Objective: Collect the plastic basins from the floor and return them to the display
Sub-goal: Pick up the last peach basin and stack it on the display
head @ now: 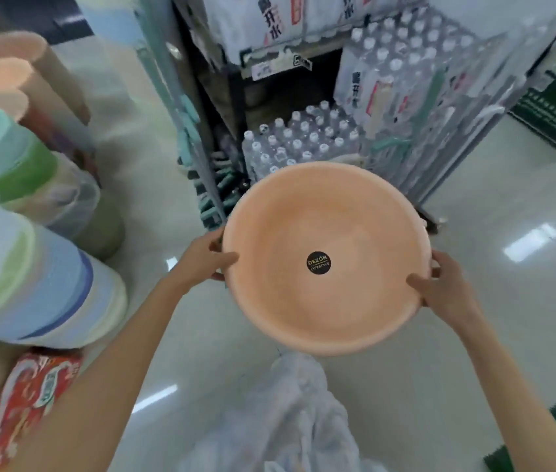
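Basin, peach-coloured with a round black sticker at its centre, sat level in mid-air at the middle of the view, above the pale floor. The left hand gripped its rim at nine o'clock and the right hand at three o'clock, thumbs hooked inside. By my reading this was the carrying step: basin lifted, not yet returned. The next move called for a swing toward nine o'clock, where stacks of basins in blue, green and peach stood, and for nesting it on a matching peach stack. At twelve o'clock packs of bottled water filled a rack, clear of that path. A crumpled plastic bag lay at six o'clock, underfoot.
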